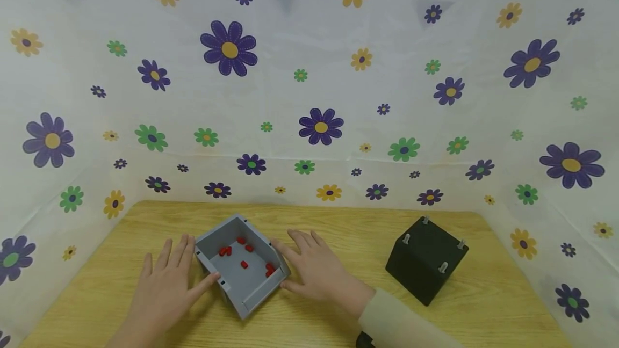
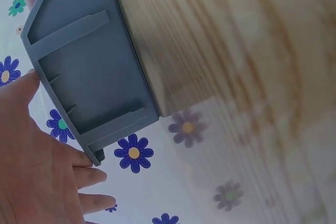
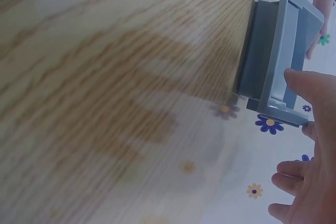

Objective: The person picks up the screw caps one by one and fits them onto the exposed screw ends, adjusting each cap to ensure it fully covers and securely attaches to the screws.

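Observation:
A grey plastic bin (image 1: 246, 283) sits on the table with its open top up. Inside lie several small red pieces (image 1: 244, 265), too small to tell exactly what they are. At the bin's left side, my left hand (image 1: 166, 283) touches the rim with thumb and index finger; its fingers are straight and spread. On the opposite side my right hand (image 1: 321, 270) rests its thumb and index finger against the rim near the low front edge. The left wrist view shows the bin's ribbed outer wall (image 2: 94, 72), and the right wrist view its front lip (image 3: 281, 51).
A black box-shaped bin (image 1: 420, 267) stands to the right, with several clear clip-like pieces (image 1: 443, 267) on its upper edges. The wooden table (image 1: 338, 230) is bounded by a white flower-print sheet (image 1: 271, 95). A small dark object (image 1: 364, 340) shows under my right forearm.

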